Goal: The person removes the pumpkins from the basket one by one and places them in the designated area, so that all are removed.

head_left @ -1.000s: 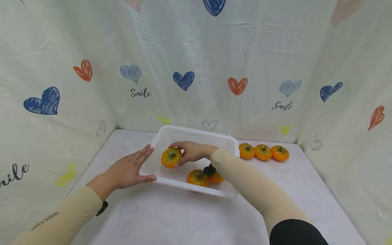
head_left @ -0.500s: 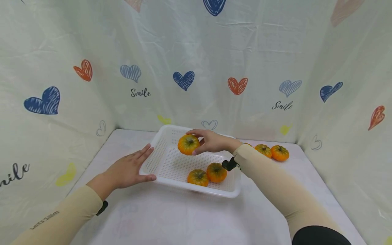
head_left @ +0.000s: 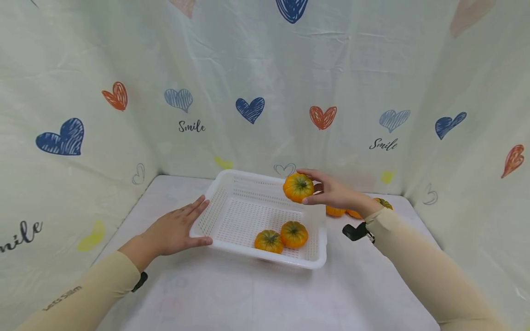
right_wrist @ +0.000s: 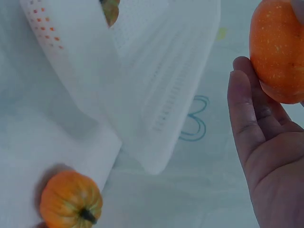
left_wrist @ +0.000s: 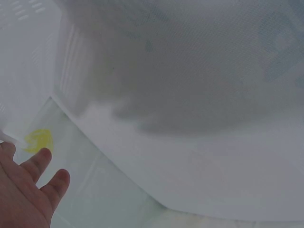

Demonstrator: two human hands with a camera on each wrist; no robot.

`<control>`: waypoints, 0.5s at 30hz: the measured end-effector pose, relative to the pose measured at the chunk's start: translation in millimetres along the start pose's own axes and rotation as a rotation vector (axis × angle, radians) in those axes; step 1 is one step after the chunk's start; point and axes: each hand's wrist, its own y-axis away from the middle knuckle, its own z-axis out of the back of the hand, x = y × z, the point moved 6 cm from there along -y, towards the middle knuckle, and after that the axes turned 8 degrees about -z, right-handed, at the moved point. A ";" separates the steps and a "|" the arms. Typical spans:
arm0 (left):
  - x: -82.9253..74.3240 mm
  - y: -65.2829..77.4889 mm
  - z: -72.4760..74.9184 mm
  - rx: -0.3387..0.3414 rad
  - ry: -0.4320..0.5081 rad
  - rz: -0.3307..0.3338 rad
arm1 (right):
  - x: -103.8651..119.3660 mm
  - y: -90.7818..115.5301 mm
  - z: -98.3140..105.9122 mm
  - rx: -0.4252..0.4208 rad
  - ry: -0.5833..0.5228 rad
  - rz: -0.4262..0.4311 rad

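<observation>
A white plastic basket [head_left: 244, 216] with a slotted floor stands on the table in the head view. Two small orange pumpkins, one [head_left: 268, 242] left of the other [head_left: 294, 234], lie in its front right corner. At the basket's left end, my left hand [head_left: 169, 233] rests with spread, fairly straight fingers at the rim. My right hand [head_left: 333, 191] holds another pumpkin [head_left: 297, 188] between thumb and fingers, above the back right of the basket. In the right wrist view this held pumpkin [right_wrist: 278, 52] is partly cut off by the frame's edge.
Right of the basket, several more pumpkins [head_left: 335, 211] sit on the white-covered table [head_left: 248, 299], partly hidden by my right hand and forearm. A pale curtain [head_left: 352, 69] printed with hearts hangs close behind the table and along both sides.
My right hand has lifted the pumpkin from the basket's left part and carried it rightward to above the back right rim. My left hand has stayed at the left end.
</observation>
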 end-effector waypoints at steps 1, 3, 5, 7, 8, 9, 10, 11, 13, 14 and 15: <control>-0.1 0.2 0.4 0.000 0.003 0.000 | -4.0 5.6 4.0 -0.013 -0.011 -0.005; -0.2 0.5 1.4 0.008 0.001 0.005 | -12.2 16.5 11.9 -0.047 -0.018 -0.022; -0.8 0.8 2.3 0.011 -0.003 0.007 | -21.5 27.8 18.6 -0.075 -0.034 -0.035; -0.6 0.8 2.3 0.013 -0.007 0.008 | -30.6 39.1 24.0 -0.099 -0.044 -0.038; -0.5 0.7 1.9 0.014 -0.009 0.008 | -35.6 44.5 26.2 -0.110 -0.047 -0.043; 0.0 0.8 1.3 0.014 -0.011 0.009 | -41.1 49.9 28.0 -0.120 -0.059 -0.048; 0.2 0.9 0.9 0.014 -0.011 0.009 | -47.1 55.6 29.5 -0.131 -0.067 -0.059; 0.4 0.9 0.4 0.013 -0.011 0.010 | -53.3 61.5 30.9 -0.148 -0.058 -0.072; 0.7 1.2 -0.5 0.010 -0.012 0.011 | -66.4 72.6 32.5 -0.187 -0.042 -0.104; 0.8 1.4 -0.6 0.006 -0.010 0.011 | -73.0 77.9 32.7 -0.208 -0.033 -0.121; 1.0 1.6 -0.9 0.004 -0.008 0.013 | -79.9 82.9 32.2 -0.227 -0.020 -0.141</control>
